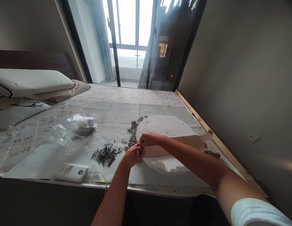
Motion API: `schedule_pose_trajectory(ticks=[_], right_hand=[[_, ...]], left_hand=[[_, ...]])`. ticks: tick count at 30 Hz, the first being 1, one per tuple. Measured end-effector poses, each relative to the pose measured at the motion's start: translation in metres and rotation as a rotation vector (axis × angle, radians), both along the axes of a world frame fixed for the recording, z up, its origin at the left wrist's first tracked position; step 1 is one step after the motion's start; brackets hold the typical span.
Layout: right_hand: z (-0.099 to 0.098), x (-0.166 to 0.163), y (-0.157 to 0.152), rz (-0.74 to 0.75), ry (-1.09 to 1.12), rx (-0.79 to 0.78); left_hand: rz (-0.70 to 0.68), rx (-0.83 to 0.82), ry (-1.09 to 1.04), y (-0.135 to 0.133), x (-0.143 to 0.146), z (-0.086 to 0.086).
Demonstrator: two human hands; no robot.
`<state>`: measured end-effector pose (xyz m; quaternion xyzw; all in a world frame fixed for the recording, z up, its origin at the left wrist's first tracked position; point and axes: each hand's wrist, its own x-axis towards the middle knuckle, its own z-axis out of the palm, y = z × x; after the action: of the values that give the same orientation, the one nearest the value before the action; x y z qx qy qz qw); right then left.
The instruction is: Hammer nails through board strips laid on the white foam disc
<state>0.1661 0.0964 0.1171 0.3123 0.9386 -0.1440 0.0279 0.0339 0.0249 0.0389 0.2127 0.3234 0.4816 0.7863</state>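
Observation:
My left hand [133,156] is closed, fingers pinched around a small dark piece [140,151] whose kind I cannot make out. Just above and touching or nearly touching it, my right hand [148,138] has its fingers curled together; whatever they hold is hidden. Both hands are over the left edge of a white round board [163,124] with a rough, grainy surface. A flat brown strip [155,151] crosses the board under my right forearm. Crumbly grey-brown lumps [132,135] lie along the board's left rim. Left of my hands is a loose pile of dark nails or screws [105,154].
A clear plastic bag [83,127] with dark contents lies on the grey sheet [115,113] covering the mattress. Near the front edge is a white power bank [73,172] with a cable. Pillows [33,82] are stacked at left; a wooden rail [197,117] runs along the right wall.

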Motion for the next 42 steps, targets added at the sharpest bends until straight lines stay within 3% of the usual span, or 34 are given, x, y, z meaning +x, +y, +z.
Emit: schedule_pose_trajectory(ticks=[3,6,10,14,18,25,31,33,38,42], right_hand=[[-0.005,-0.002,-0.008,-0.014,0.042,-0.032],[-0.007,0.002,-0.015,-0.084,0.137,-0.038],[-0.008,0.026,-0.030,-0.196,0.300,-0.028],[-0.011,0.060,-0.062,-0.210,0.391,-0.102],[-0.017,0.099,-0.106,-0.243,0.446,-0.145],[-0.047,0.186,-0.176,-0.467,0.561,-0.226],[-0.081,0.251,-0.218,-0.735,0.554,-0.309],[-0.094,0.271,-0.223,-0.846,0.558,-0.303],[-0.126,0.323,-0.221,-1.213,0.430,-0.118],[-0.145,0.352,-0.217,-1.325,0.190,-0.012]], left_hand=[[-0.043,0.021,0.036,-0.006,-0.008,-0.003],[0.048,0.034,0.189,-0.008,-0.017,-0.015],[0.205,-0.015,0.883,-0.010,-0.028,-0.045],[0.012,0.105,1.631,-0.016,-0.030,-0.073],[-0.162,0.206,1.991,-0.024,-0.021,-0.084],[-0.267,0.274,2.162,-0.032,-0.005,-0.077],[-0.197,0.293,2.163,-0.036,-0.012,-0.068],[-0.187,0.279,2.162,-0.037,-0.016,-0.067],[-0.164,0.201,2.119,-0.034,-0.026,-0.067],[-0.073,0.187,2.050,-0.033,-0.034,-0.066]])
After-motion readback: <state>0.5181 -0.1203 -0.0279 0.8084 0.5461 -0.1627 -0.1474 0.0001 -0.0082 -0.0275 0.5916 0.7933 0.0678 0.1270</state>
